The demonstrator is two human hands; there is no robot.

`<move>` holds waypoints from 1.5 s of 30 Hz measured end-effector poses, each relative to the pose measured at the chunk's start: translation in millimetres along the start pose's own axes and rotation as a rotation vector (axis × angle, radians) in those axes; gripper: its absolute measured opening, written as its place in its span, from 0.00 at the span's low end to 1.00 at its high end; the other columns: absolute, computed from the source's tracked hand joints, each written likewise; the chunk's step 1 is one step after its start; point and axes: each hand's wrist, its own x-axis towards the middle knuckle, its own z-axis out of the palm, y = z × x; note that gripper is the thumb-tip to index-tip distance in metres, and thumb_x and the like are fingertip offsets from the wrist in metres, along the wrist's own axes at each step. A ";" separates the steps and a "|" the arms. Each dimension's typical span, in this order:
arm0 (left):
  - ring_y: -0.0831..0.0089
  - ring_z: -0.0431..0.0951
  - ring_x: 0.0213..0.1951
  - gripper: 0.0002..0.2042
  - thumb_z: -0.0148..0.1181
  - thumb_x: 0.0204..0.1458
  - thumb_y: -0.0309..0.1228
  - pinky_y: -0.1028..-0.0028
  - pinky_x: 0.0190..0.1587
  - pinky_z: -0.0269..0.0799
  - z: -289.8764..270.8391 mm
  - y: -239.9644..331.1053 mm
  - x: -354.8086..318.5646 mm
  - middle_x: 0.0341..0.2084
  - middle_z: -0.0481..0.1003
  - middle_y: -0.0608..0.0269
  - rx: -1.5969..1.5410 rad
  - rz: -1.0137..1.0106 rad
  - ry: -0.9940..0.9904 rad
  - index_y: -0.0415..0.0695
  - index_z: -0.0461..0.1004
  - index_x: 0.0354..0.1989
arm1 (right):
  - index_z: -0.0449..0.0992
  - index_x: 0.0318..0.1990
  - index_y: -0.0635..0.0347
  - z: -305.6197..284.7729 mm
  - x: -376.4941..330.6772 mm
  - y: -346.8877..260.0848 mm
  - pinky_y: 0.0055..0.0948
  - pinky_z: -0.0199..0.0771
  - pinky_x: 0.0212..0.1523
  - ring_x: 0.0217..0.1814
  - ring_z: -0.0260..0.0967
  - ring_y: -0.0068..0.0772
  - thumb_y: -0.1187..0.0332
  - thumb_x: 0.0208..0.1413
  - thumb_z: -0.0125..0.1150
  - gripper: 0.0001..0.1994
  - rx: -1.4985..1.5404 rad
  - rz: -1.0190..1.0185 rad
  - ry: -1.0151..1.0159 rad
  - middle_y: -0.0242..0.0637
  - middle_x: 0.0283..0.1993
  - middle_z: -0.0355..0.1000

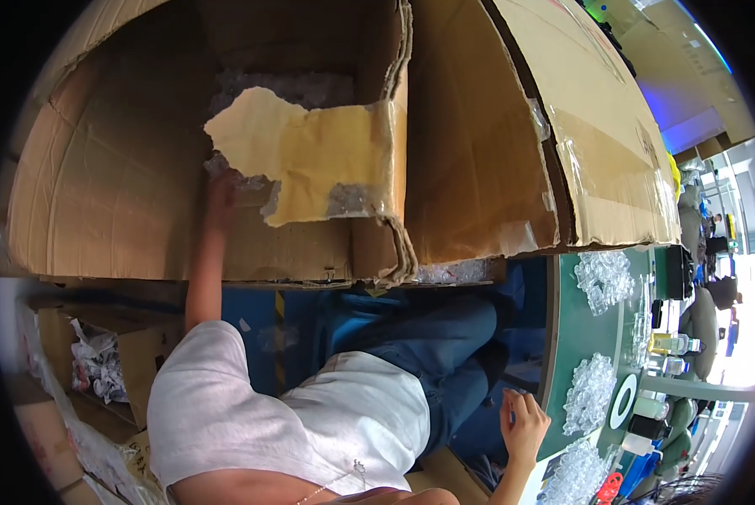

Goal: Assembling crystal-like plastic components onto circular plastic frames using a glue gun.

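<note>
Left hand [222,189], at ten o'clock, reaching into large cardboard box [125,168]; grip buried among clear plastic pieces [285,88] inside, fingers hidden, state impossible to tell. Right hand [525,425], at five o'clock, fingers loosely curled, pinching nothing, resting against edge of green counter [567,337]. Torn yellowish flap [310,151], one, hanging just beside left hand. On counter, three heaps of clear plastic pieces [603,279], plus white tape ring [623,402], one. Smaller carton of crumpled wrapping [99,362], one, at eight o'clock. Risk, judged: torn flap snagging the withdrawing wrist; pieces slipping from an unseen hold and scattering to floor.
</note>
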 end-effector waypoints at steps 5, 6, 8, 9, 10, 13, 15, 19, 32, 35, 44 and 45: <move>0.67 0.74 0.44 0.14 0.53 0.50 0.33 0.65 0.46 0.71 166.4 -29.1 -121.1 0.41 0.73 0.61 -0.502 -0.113 0.010 0.43 0.70 0.44 | 0.75 0.31 0.57 -6.9 9.9 -24.2 0.26 0.65 0.21 0.20 0.67 0.31 0.79 0.39 0.60 0.09 -0.020 0.021 -0.197 0.31 0.22 0.67; 0.67 0.74 0.44 0.14 0.53 0.50 0.33 0.65 0.46 0.71 191.5 2.9 -140.8 0.41 0.73 0.61 -0.502 -0.115 0.001 0.43 0.70 0.44 | 0.76 0.30 0.57 -2.7 13.7 -27.6 0.25 0.66 0.21 0.20 0.68 0.31 0.78 0.38 0.60 0.09 0.053 0.016 -0.227 0.31 0.22 0.68; 0.65 0.73 0.43 0.12 0.47 0.56 0.36 0.59 0.49 0.68 200.4 68.0 -176.5 0.39 0.74 0.63 -0.761 -0.368 0.243 0.44 0.70 0.42 | 0.76 0.32 0.56 20.1 32.2 -39.0 0.24 0.68 0.23 0.22 0.71 0.30 0.75 0.40 0.61 0.08 0.259 -0.073 -0.299 0.32 0.24 0.68; 0.65 0.73 0.43 0.12 0.47 0.56 0.36 0.59 0.49 0.68 189.4 81.4 -191.1 0.39 0.74 0.63 -0.744 -0.350 0.255 0.44 0.70 0.42 | 0.77 0.34 0.57 32.6 43.5 -47.5 0.24 0.70 0.25 0.24 0.72 0.30 0.74 0.44 0.60 0.07 0.331 -0.108 -0.350 0.33 0.26 0.68; 0.65 0.73 0.44 0.12 0.46 0.57 0.36 0.57 0.51 0.67 180.9 90.5 -204.9 0.40 0.74 0.62 -0.802 -0.323 0.019 0.43 0.71 0.43 | 0.76 0.37 0.57 46.3 55.4 -57.2 0.24 0.72 0.27 0.27 0.73 0.31 0.72 0.46 0.60 0.09 0.456 -0.115 -0.371 0.35 0.29 0.68; 0.60 0.71 0.48 0.14 0.45 0.56 0.33 0.55 0.53 0.65 178.5 105.6 -248.8 0.45 0.72 0.55 -0.969 -0.311 -0.372 0.40 0.69 0.47 | 0.69 0.49 0.58 79.2 91.3 -88.4 0.24 0.72 0.38 0.43 0.70 0.29 0.71 0.46 0.63 0.20 0.901 -0.027 -0.433 0.36 0.42 0.67; 0.54 0.69 0.51 0.16 0.45 0.56 0.32 0.53 0.55 0.64 205.4 124.9 -289.6 0.49 0.69 0.50 -1.088 -0.466 -0.311 0.39 0.66 0.51 | 0.60 0.58 0.58 84.7 108.5 -103.0 0.28 0.68 0.49 0.56 0.61 0.32 0.70 0.46 0.65 0.30 1.080 0.010 -0.503 0.37 0.54 0.60; 0.56 0.66 0.55 0.19 0.47 0.54 0.34 0.52 0.58 0.59 242.3 148.9 -353.6 0.53 0.67 0.54 -0.941 -0.662 -0.443 0.43 0.66 0.53 | 0.48 0.65 0.54 80.5 111.3 -118.6 0.35 0.65 0.54 0.66 0.48 0.38 0.68 0.48 0.63 0.38 1.322 0.115 -0.563 0.36 0.65 0.46; 0.62 0.73 0.46 0.30 0.65 0.41 0.33 0.62 0.40 0.76 467.1 150.1 -407.4 0.52 0.65 0.54 -0.669 -1.125 -1.152 0.49 0.58 0.55 | 0.59 0.59 0.58 13.6 20.8 -14.5 0.24 0.67 0.44 0.47 0.64 0.24 0.66 0.46 0.65 0.32 1.460 0.545 -0.166 0.36 0.54 0.63; 0.57 0.70 0.50 0.32 0.67 0.38 0.33 0.63 0.41 0.76 526.2 170.5 -417.7 0.58 0.58 0.52 -0.572 -1.082 -1.305 0.49 0.58 0.53 | 0.62 0.56 0.59 -4.6 -5.6 18.8 0.27 0.65 0.48 0.50 0.65 0.26 0.66 0.41 0.67 0.32 1.187 0.556 0.100 0.36 0.51 0.66; 0.77 0.71 0.38 0.25 0.57 0.37 0.18 0.75 0.44 0.67 724.1 179.7 -445.7 0.32 0.69 0.64 -0.223 -0.074 -1.567 0.44 0.62 0.48 | 0.67 0.53 0.56 -150.7 -95.4 177.8 0.26 0.69 0.41 0.36 0.67 0.25 0.67 0.36 0.68 0.31 0.283 0.744 0.368 0.34 0.52 0.68; 0.79 0.71 0.36 0.25 0.57 0.37 0.19 0.76 0.42 0.68 753.3 181.6 -456.7 0.33 0.69 0.67 -0.189 -0.036 -1.584 0.43 0.63 0.48 | 0.68 0.52 0.54 -164.4 -110.8 198.7 0.27 0.69 0.40 0.36 0.68 0.26 0.65 0.36 0.68 0.30 0.178 0.834 0.281 0.34 0.51 0.69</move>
